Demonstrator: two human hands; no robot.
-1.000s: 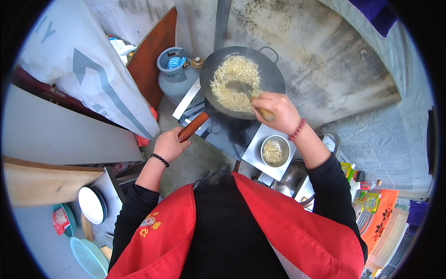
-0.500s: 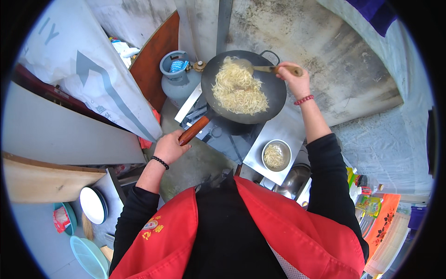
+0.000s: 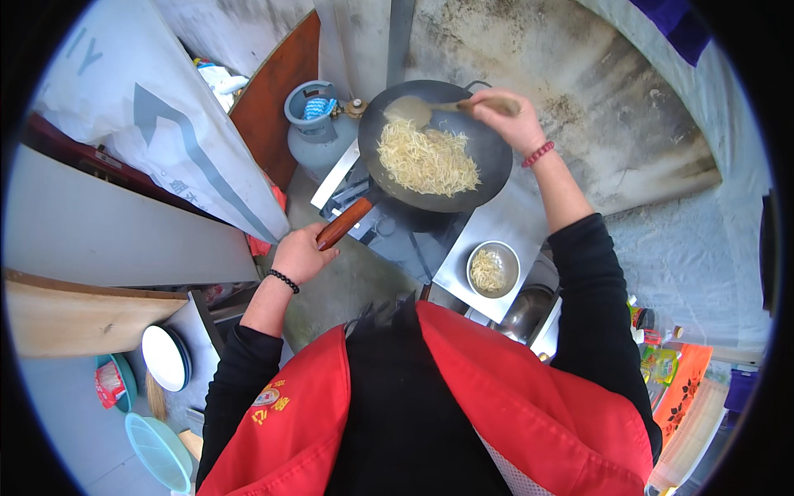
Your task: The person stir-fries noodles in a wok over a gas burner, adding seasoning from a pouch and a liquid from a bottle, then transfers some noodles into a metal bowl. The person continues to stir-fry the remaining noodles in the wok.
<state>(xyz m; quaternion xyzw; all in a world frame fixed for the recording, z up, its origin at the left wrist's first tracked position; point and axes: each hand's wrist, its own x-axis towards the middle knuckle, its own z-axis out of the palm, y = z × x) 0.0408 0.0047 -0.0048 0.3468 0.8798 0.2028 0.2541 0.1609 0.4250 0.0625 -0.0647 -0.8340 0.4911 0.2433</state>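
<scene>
A dark wok (image 3: pixel 488 169) stands on the stove, holding a heap of pale, thin strands of food (image 3: pixel 426 159); I cannot tell their exact kind. Its reddish wooden handle (image 3: pixel 347 221) is wrapped by the fingers of my left hand (image 3: pixel 299 255). My right hand (image 3: pixel 509 120) grips the handle of a wooden spatula (image 3: pixel 409 109) over the wok's far right side. The blade lies at the heap's far left edge, inside the wok. On the metal counter to the right of the stove is a steel bowl (image 3: pixel 504 288) with a little of the same food.
A grey gas cylinder (image 3: pixel 318 149) stands left of the wok, with a blue-and-white cloth in its collar. A steel pot (image 3: pixel 529 312) sits beyond the bowl. White plates (image 3: pixel 163 358) and a turquoise basin (image 3: pixel 159 453) are at lower left. A stained board (image 3: pixel 571 99) rises behind the stove.
The spatula has shifted left and its blade now shows at the heap's far edge. The upper part of the heap has been pushed down toward me. My left hand still holds the wok handle.
</scene>
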